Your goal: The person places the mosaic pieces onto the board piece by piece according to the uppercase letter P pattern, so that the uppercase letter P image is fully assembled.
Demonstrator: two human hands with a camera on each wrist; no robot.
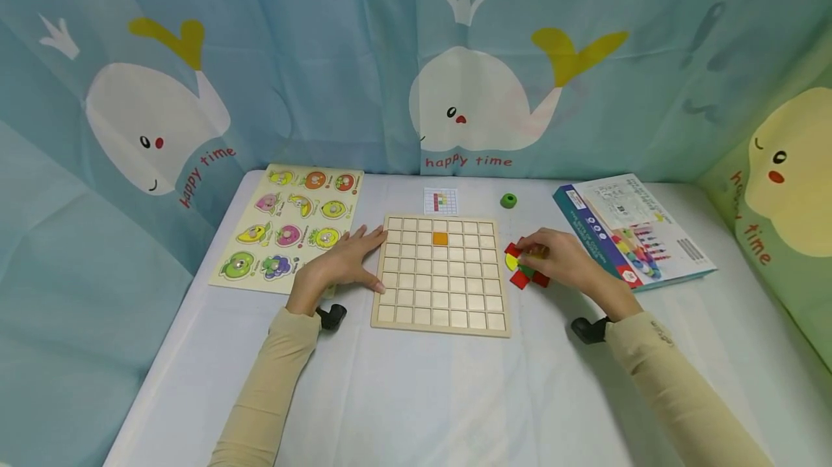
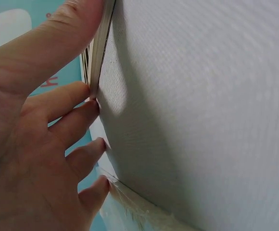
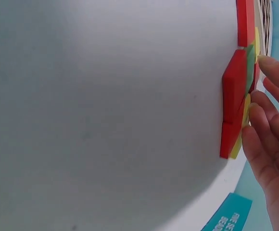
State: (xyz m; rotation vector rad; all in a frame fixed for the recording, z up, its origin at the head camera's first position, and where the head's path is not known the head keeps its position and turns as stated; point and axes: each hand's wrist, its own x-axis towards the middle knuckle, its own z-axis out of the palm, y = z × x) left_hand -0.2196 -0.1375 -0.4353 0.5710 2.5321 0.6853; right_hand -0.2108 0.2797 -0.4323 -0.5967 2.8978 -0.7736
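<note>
A square wooden grid board [image 1: 440, 334] lies flat, one orange tile [image 1: 440, 238] in an upper cell. My left hand [image 1: 341, 261] rests at its left side with fingers spread, thumb and fingertips at the board's edge [image 2: 99, 53]. To the right of the board is a small heap of red tiles [image 1: 520, 279], yellow pieces [image 1: 511, 263] and a green piece [image 3: 249, 67]. Over this heap is my right hand [image 1: 562, 258], fingers bent and thumb and fingertips among the pieces. I cannot tell whether it pinches one of them.
A small pattern card [image 1: 441, 201] lies behind the board, with a green bead [image 1: 509, 201] to its right. On the left is a fruit peg puzzle [image 1: 253, 284]; on the right, a toy box [image 1: 630, 225]. A whale-print curtain [image 1: 364, 92] rises behind the table [image 1: 416, 395].
</note>
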